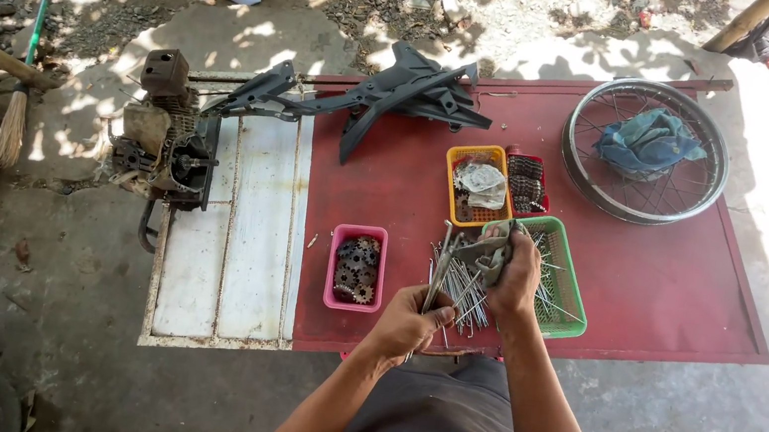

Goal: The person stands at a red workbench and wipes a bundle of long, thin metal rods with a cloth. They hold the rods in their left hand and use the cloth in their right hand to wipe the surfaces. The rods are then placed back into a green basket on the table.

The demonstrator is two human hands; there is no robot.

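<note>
Spokes (462, 292) fan out in a loose bundle at the bench's (656, 284) near edge, right between the two hands; long axes run mostly away from the person, tips splaying toward the green basket (565, 302). Left hand (406, 321) sits low and near, fingers curled shut around the near ends of a few spokes, which rise up and away from the fist; right hand (515, 270) is farther out and higher, fingers closed over a grey metal piece (483, 252) at the basket's near-left corner, though exactly what that piece is I cannot tell. So the bundle lies just ahead of the left fist and just left of and below the right hand; the left is the nearer to the spoke ends, the right nearer to their far tips. Pink tray (355, 267) of sprockets sits just left of the left hand, apart from it; orange tray (477, 185) with a crumpled wrapper stands beyond the spokes; wheel rim (644, 150) with a blue rag lies well apart at the far right; engine (166, 140) off the bench's left side.
</note>
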